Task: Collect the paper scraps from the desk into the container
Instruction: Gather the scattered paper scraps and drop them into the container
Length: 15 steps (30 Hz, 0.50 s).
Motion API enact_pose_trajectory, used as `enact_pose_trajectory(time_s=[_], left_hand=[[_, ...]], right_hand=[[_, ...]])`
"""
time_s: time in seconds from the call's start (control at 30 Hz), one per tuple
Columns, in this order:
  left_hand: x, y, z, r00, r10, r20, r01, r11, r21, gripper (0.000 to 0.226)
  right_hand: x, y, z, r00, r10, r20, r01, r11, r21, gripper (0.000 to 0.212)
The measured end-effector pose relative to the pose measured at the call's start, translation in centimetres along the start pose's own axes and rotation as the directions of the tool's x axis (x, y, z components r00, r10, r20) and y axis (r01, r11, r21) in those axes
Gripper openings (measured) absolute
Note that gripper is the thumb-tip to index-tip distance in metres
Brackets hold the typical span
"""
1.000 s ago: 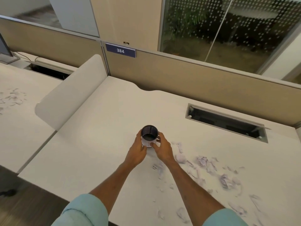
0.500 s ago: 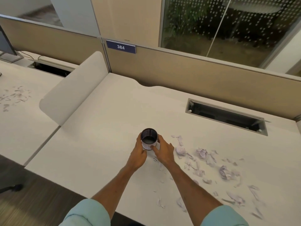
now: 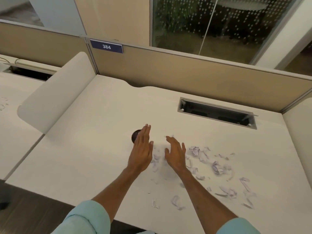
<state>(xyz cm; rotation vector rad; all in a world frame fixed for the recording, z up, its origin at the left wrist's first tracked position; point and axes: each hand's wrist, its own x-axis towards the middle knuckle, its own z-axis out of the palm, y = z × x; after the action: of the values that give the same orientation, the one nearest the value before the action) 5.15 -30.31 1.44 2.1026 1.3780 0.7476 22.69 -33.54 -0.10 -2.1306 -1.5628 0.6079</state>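
Both hands have let go of the small dark cylindrical container (image 3: 134, 137), which they clasped between them half a second ago. The container stands on the pale cream worktop (image 3: 81, 159), just left of the litter. Only the left part of its dark mouth shows, because the left hand (image 3: 141, 150) hangs over it, flat, with fingers straight and held together. The right hand (image 3: 175, 153) is spread just beside it with fingers loosely curved, and it grasps nothing. Whether either palm touches the surface cannot be told.

The torn and crumpled white paper scraps with faint lilac print (image 3: 194, 150) lie in a loose band. It starts between the two hands and runs right and towards the near edge of the worktop. None can be seen inside the container, so collecting appears barely begun.

The scraps look almost weightless and soft, so they will probably slide or flutter at a quick sweep. The crumpled wads have some bulk and should be easy to pinch between thumb and fingertips. The flat slivers lie tight against the smooth top and will likely resist pinching. It seems better to rake those into a heap with the edge of a hand and take them as a bunch.

The container looks small and light, and its mouth is narrow. A careless knock could tip it, so one hand steadying its wall while the other feeds it seems wise.
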Motion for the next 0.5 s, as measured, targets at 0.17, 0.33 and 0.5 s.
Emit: enact_pose_trajectory(time_s=[0.17,0.33,0.5], left_hand=[[1.1,3.1,3.0,0.972,0.103,0.21,-0.108,0.994,0.015,0.05],[1.9,4.7,6.1,0.926,0.025,0.377,-0.117,0.968,0.223,0.044],[2.4,4.9,7.8,0.879,-0.017,0.476,-0.155,0.935,0.319,0.051]], right_hand=[[0.0,4.5,-3.3,1.0,0.01,-0.023,-0.012,0.997,-0.075,0.047],[0.0,7.9,-6.0,0.999,0.038,-0.028,-0.042,0.984,-0.173,0.058],[0.0,10.2,-7.3,0.986,0.046,0.159,0.01,0.943,-0.333,0.082]])
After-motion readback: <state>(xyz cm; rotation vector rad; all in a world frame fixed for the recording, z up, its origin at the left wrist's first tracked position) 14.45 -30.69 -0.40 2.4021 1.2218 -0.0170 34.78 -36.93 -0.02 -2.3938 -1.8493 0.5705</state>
